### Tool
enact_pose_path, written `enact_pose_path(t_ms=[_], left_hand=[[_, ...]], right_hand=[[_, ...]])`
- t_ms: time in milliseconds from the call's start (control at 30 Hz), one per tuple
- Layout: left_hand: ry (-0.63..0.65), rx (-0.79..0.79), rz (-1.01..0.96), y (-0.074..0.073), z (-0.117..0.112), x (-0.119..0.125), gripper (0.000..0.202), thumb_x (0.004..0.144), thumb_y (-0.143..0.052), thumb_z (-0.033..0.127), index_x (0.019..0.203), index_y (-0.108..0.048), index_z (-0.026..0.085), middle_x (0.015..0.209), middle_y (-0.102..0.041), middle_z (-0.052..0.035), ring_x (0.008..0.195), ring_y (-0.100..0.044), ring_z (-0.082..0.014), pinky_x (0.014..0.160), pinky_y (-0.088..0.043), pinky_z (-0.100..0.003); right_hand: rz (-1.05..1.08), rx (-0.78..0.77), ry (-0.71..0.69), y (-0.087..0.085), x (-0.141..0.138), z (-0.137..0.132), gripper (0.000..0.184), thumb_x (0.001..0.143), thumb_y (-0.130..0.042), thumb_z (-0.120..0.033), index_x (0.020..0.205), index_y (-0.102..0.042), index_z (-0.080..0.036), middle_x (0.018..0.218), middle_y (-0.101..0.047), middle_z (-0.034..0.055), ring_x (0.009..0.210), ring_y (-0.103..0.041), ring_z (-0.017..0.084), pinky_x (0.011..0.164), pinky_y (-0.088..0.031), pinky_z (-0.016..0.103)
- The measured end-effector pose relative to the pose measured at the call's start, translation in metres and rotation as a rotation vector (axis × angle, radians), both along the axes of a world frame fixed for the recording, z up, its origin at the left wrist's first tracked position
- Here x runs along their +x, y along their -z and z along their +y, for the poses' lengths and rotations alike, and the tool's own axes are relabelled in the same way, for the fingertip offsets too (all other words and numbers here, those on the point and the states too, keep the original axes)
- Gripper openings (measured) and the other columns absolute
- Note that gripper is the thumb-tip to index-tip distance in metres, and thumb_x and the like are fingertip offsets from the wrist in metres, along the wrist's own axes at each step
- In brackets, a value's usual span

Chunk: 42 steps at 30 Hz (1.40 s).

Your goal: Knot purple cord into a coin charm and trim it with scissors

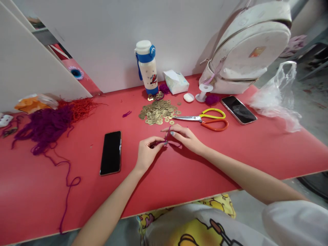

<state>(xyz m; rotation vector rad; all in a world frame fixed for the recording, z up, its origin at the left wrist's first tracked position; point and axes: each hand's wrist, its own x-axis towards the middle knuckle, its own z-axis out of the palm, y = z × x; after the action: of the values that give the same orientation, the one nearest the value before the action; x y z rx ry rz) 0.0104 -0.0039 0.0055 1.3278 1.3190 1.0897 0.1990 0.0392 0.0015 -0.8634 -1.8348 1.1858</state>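
Both hands meet over the red table [194, 177], in front of a pile of brass-coloured coins with holes [159, 111]. My left hand [148, 152] pinches a short length of purple yarn [175, 144] between thumb and fingertips. Just right of it, my right hand [186, 136] is closed on the same yarn, with a strand standing up by the fingertips. Whether a coin sits on the yarn is hidden by the fingers. Scissors [202, 118] with yellow and orange handles lie beyond my right hand, blades pointing left.
A phone [111, 152] lies left of my left hand; another phone [238, 109] lies at right. Purple yarn [48, 124] is heaped at left. Behind stand a bottle [147, 68], a tissue pack [176, 82], a spool [204, 92] and a backpack [246, 51]. A plastic bag [278, 99] sits at right.
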Motion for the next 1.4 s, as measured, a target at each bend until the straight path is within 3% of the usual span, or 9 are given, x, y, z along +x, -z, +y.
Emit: enact_pose_path(t_ms=[67,167,300,667,800,933,1100,1267,1400], left_hand=[[0.029,-0.012,0.048,-0.002,0.000,0.001,0.010,0.074,-0.075,0.027,0.075,-0.071,0.017,0.073,-0.074,-0.0038,0.068,-0.071,-0.0187,0.066,-0.058,-0.029],[0.043,-0.009,0.111,-0.005,-0.001,0.001,0.015,0.074,-0.075,0.026,0.071,-0.063,0.018,0.067,-0.070,-0.0005,0.064,-0.067,-0.0158,0.060,-0.051,-0.024],[0.040,0.004,0.159,-0.006,-0.001,0.001,0.019,0.075,-0.074,0.025,0.070,-0.057,0.018,0.065,-0.065,0.0020,0.061,-0.062,-0.0127,0.058,-0.044,-0.022],[0.127,0.137,0.253,0.001,0.000,-0.002,0.015,0.083,-0.068,0.026,0.097,-0.072,0.022,0.084,-0.075,-0.0042,0.076,-0.069,-0.0184,0.071,-0.053,-0.028],[0.108,0.192,0.219,0.001,0.001,-0.003,0.009,0.083,-0.068,0.027,0.083,-0.074,0.020,0.086,-0.075,-0.0060,0.078,-0.070,-0.0193,0.075,-0.056,-0.030],[0.021,0.164,0.153,0.000,0.002,-0.004,0.014,0.084,-0.066,0.029,0.078,-0.073,0.019,0.076,-0.072,-0.0043,0.069,-0.067,-0.0173,0.065,-0.055,-0.027],[-0.055,0.222,0.150,-0.002,0.003,-0.006,0.016,0.084,-0.066,0.030,0.075,-0.072,0.019,0.076,-0.068,-0.0042,0.071,-0.064,-0.0165,0.066,-0.051,-0.026],[-0.056,0.242,0.132,-0.004,0.002,-0.005,0.014,0.084,-0.067,0.027,0.073,-0.071,0.019,0.076,-0.066,-0.0028,0.071,-0.062,-0.0153,0.067,-0.049,-0.026],[-0.039,0.263,0.119,-0.005,0.001,-0.003,0.015,0.084,-0.068,0.027,0.073,-0.071,0.019,0.076,-0.066,-0.0027,0.072,-0.062,-0.0156,0.068,-0.049,-0.025]], right_hand=[[0.095,-0.183,0.013,0.000,0.000,-0.001,0.030,0.096,-0.053,-0.039,0.094,-0.073,-0.018,0.079,-0.067,0.0039,0.074,-0.062,0.016,0.070,-0.052,0.030],[0.201,-0.363,-0.013,0.002,-0.001,-0.003,0.039,0.091,-0.060,-0.050,0.082,-0.072,-0.014,0.066,-0.061,0.0011,0.050,-0.051,0.009,0.045,-0.042,0.022],[0.249,-0.386,-0.014,0.000,0.000,-0.005,0.041,0.088,-0.062,-0.055,0.079,-0.070,-0.015,0.066,-0.062,0.0017,0.049,-0.049,0.009,0.040,-0.038,0.021],[0.214,-0.132,0.053,-0.003,0.007,0.001,0.036,0.094,-0.055,-0.049,0.076,-0.068,-0.021,0.072,-0.063,0.0032,0.068,-0.059,0.018,0.070,-0.050,0.034],[0.016,0.185,0.264,-0.001,0.008,0.010,0.025,0.096,-0.054,-0.039,0.091,-0.072,-0.023,0.102,-0.066,0.0078,0.103,-0.059,0.025,0.098,-0.045,0.046],[-0.160,0.342,0.429,-0.001,0.007,0.009,0.022,0.094,-0.057,-0.030,0.111,-0.070,-0.028,0.129,-0.056,0.0094,0.124,-0.047,0.030,0.109,-0.035,0.055],[-0.261,0.439,0.244,0.001,-0.003,-0.009,0.012,0.092,-0.061,-0.030,0.090,-0.073,-0.027,0.130,-0.058,0.0068,0.125,-0.043,0.032,0.110,-0.036,0.057],[-0.279,0.432,0.176,0.008,-0.013,-0.016,0.017,0.088,-0.067,-0.039,0.101,-0.073,-0.027,0.132,-0.058,0.0080,0.124,-0.044,0.032,0.106,-0.042,0.056],[-0.202,0.364,0.104,0.012,-0.016,-0.017,0.011,0.089,-0.067,-0.035,0.090,-0.073,-0.026,0.128,-0.062,0.0070,0.120,-0.048,0.030,0.107,-0.041,0.056]])
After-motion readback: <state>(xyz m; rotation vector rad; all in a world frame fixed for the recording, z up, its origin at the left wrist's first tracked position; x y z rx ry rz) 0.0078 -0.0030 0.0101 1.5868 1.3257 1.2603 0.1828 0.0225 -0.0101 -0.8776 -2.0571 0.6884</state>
